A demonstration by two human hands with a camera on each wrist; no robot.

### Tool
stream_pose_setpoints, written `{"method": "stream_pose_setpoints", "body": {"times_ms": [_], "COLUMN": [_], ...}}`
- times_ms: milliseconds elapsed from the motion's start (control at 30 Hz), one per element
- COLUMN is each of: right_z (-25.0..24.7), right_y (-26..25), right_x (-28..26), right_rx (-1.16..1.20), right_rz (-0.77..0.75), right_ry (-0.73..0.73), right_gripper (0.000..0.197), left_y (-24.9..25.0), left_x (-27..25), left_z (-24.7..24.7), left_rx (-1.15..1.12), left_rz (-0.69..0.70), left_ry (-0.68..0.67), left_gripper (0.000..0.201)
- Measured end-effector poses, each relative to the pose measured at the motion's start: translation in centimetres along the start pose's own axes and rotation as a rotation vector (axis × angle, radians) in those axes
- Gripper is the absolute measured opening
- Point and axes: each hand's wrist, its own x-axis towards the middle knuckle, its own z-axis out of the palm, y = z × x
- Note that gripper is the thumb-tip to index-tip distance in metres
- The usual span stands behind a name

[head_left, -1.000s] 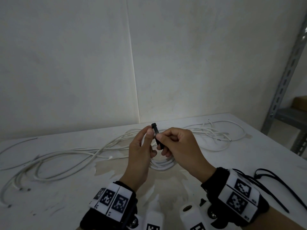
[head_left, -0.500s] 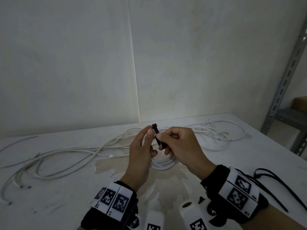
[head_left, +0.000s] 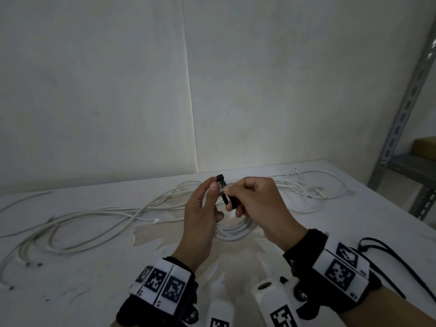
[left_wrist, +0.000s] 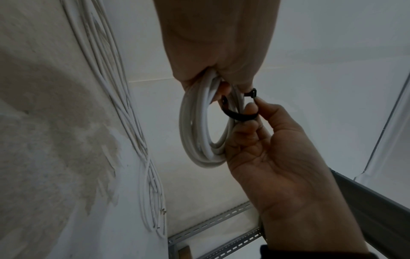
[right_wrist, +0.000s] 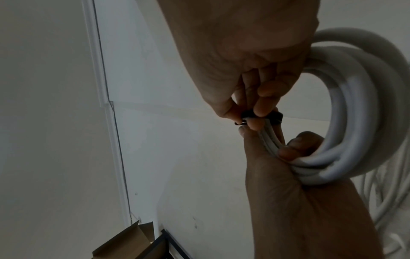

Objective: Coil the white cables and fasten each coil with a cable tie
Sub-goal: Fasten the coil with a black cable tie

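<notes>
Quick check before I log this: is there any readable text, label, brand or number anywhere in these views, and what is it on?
No readable words, brands or numbers in any view.
Wrist bands: square black-and-white coded markers only; tiny characters at their corners are too small to read.
White camera housings: more coded markers, no text.
Cable tie, white cable coil, cardboard box: no print visible.

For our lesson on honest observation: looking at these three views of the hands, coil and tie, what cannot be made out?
- Whether the black cable tie has its tail threaded through its head: fingertips cover the joint in every view.
- Top of the white coil: hidden inside the left hand, head view.
- How the right hand grips the tie's tail: curled fingers hide it.
- How many loose cables: too thin and tangled to count.
</notes>
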Motion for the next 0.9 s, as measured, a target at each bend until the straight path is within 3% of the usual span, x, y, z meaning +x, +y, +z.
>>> {"method": "stream_pose_setpoints", "body": {"times_ms": [233,467,900], "right_z": [0.0,0.0,-1.1], "right_y": [-0.4,-0.4,-0.5], "right_x": [-0.3,-0.2,0.0], "right_rx": [0.033,0.028,-0.019], "right_rz": [-0.015,0.009,0.008], "right_ry": [0.035,0.07,0.02], "right_gripper": [0.02,0.017,0.016], "left_y": [-0.2,0.0,0.5], "left_x": [-0.2,-0.4,-0.7], "left_z": [0.3,0.6,1.0], "left_rx": [0.049,0.044,-0.001], "left_rz": [0.01,0.041,0.018], "left_ry": [-0.036,-0.048,-0.048], "left_gripper": [0.026,0.02,0.02]}}
